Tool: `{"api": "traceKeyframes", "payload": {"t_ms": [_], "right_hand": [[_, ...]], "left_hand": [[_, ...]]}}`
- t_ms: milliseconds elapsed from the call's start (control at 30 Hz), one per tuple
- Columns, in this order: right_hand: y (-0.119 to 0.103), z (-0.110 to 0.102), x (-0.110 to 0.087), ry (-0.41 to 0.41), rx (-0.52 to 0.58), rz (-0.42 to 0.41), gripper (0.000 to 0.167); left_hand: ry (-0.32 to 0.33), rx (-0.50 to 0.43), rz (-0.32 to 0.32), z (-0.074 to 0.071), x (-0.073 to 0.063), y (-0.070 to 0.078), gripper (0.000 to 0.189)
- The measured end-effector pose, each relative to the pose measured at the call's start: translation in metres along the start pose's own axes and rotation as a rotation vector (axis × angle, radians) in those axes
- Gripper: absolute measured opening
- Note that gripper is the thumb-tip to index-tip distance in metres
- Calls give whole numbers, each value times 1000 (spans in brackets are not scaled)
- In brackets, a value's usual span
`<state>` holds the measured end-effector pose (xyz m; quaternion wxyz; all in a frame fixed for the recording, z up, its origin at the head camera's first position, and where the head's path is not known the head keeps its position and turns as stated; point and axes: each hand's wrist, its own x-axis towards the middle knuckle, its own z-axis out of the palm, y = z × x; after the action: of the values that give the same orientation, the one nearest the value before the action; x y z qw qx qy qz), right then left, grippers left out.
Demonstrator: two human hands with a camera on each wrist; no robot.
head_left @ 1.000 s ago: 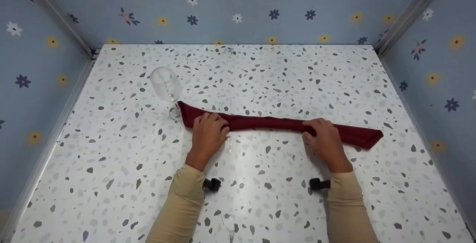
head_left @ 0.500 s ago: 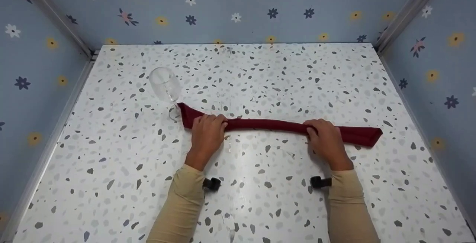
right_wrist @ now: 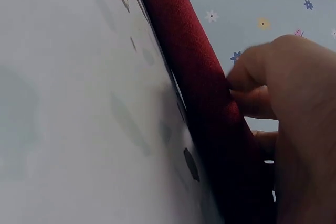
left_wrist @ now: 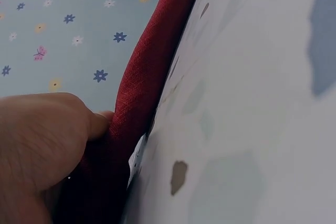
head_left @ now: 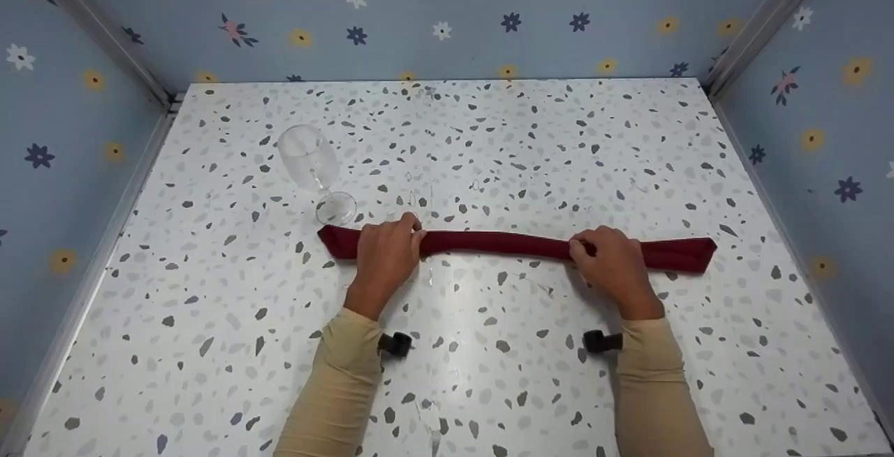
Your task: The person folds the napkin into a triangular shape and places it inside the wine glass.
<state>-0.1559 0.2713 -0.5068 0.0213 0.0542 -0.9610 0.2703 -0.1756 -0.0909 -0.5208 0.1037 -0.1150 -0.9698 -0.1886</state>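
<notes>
Dark red rolled fabric strip [head_left: 489,242] stretched nearly level across mid-frame in the head view, over the white grey-speckled tabletop [head_left: 489,359]. Left hand [head_left: 384,261] grips it near its left-of-frame end; right hand [head_left: 614,268] pinches it right of centre. Clear stemmed glass [head_left: 307,156] upright, upper left; foot just beside strip's left end, can't tell if touching.

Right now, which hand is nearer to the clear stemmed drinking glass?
Left. The left hand grips the rolled dark red cloth below and right of the glass in the head view; the right hand grips the cloth much farther right.
</notes>
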Motion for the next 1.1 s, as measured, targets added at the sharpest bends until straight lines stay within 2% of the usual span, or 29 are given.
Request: {"api": "traceKeyframes", "payload": {"t_ms": [167, 400, 567, 700, 800, 1100], "right_hand": [[-5, 3, -1, 4, -29, -44, 30], [-16, 8, -1, -46, -54, -115, 38], [-22, 13, -2, -44, -72, -143, 38], [-25, 17, -3, -51, -85, -149, 35], [-29, 19, -3, -68, -85, -156, 34], [-38, 27, -4, -68, -77, -175, 32]], "left_hand": [[15, -9, 9, 0, 0, -3, 16], [32, -39, -20, 1, 1, -3, 17], [101, -44, -13, 1, 0, 0, 14], [184, -38, 20, 2, -1, 4, 8], [222, -26, 45, 2, -2, 7, 5], [239, -30, 43, 4, -3, 13, 4]]}}
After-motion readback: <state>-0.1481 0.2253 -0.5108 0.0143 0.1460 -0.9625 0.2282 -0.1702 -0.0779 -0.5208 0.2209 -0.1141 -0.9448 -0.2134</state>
